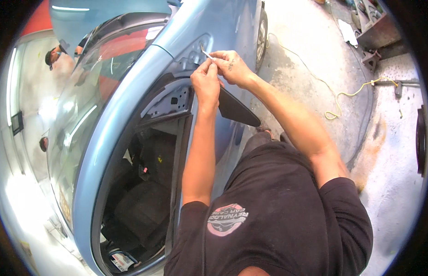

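Observation:
Both my hands meet over the blue car's (117,96) body, just ahead of the front door window. Between the fingertips of my right hand (232,67) is a slim, pale pointed tool (206,54). Its tip points at a recessed, contoured spot (194,51) in the blue panel; contact cannot be made out. My left hand (205,85) is closed in a pinch against the right fingers, and what it grips, if anything, is hidden. Below my wrists a flat dark panel (239,109) juts out from the car's side.
Past the open window frame lies a dark seat (142,202). Bare metal with holes (170,102) shows at the window's front corner. A yellow cord (333,99) trails over the concrete floor (301,73). Metal equipment (384,32) stands at the far right; the windshield (103,60) carries reflections.

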Demonstrator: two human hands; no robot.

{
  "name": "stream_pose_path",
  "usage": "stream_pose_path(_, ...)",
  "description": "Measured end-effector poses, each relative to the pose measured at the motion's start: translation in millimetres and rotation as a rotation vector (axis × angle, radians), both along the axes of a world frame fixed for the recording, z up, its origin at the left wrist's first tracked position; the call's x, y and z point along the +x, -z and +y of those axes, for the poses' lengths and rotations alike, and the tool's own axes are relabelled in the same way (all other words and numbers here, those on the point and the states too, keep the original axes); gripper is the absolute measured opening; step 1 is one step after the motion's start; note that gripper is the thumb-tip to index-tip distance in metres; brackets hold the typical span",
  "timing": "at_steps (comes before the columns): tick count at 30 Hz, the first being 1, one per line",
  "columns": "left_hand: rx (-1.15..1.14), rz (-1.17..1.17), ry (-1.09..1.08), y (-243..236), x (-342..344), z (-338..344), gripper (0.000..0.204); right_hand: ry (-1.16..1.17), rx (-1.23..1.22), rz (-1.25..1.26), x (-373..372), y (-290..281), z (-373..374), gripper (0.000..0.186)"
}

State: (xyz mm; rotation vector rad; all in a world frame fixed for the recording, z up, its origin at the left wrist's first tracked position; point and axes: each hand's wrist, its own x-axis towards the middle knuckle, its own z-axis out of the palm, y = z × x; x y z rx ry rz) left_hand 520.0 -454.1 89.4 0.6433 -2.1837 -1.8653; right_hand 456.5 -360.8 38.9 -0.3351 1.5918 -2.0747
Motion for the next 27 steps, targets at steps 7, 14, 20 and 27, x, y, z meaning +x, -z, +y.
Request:
stream_pose_path(7,-0.001,0.000,-0.041,6.0,-1.3,-1.3,0.032,0.036,-0.119,-0.074,6.2,10.2,-8.2,0.042)
stream_pose_path(14,-0.028,-0.027,-0.017,-0.4,-3.5,-4.5,0.035,0.112,-0.202,0.074,-1.1,31.0,-28.9,0.037)
stream_pose_path(20,-0.016,-0.021,0.040,-12.3,-4.6,5.3,0.035,-0.059,-0.031,-0.102,-14.9,-12.2,2.5,0.035)
stream_pose_path(27,-0.105,-0.071,0.059,-21.6,8.5,-5.5,0.042,0.230,-0.134,-0.006,7.5,13.5,-36.4,0.052)
